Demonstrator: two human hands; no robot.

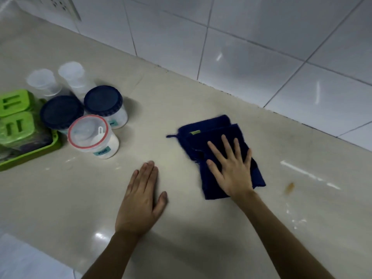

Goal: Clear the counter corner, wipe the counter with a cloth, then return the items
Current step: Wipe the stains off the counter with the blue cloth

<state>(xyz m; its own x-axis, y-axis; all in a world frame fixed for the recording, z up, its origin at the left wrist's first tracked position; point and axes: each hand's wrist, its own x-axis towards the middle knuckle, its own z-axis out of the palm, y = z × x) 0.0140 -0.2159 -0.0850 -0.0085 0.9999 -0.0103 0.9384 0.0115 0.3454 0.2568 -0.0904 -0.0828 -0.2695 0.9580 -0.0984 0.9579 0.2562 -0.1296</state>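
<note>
A folded dark blue cloth (203,129) lies on the beige counter (161,97), near the tiled wall. My right hand (231,168) presses flat on the cloth, fingers spread. My left hand (141,196) rests flat on the bare counter to the left of the cloth, fingers together, holding nothing. At the left stand the moved items: two jars with dark blue lids (103,100) (61,111), a jar with a clear red-rimmed lid (88,130), two clear plastic containers (43,82) (72,74), and a green tray (30,154) with green-lidded boxes.
A brown stain (289,187) and white specks (298,222) mark the counter to the right of the cloth. White wall tiles (241,47) run along the counter's far edge. A wall socket (60,5) sits at the top left. The counter's front edge is at the lower left.
</note>
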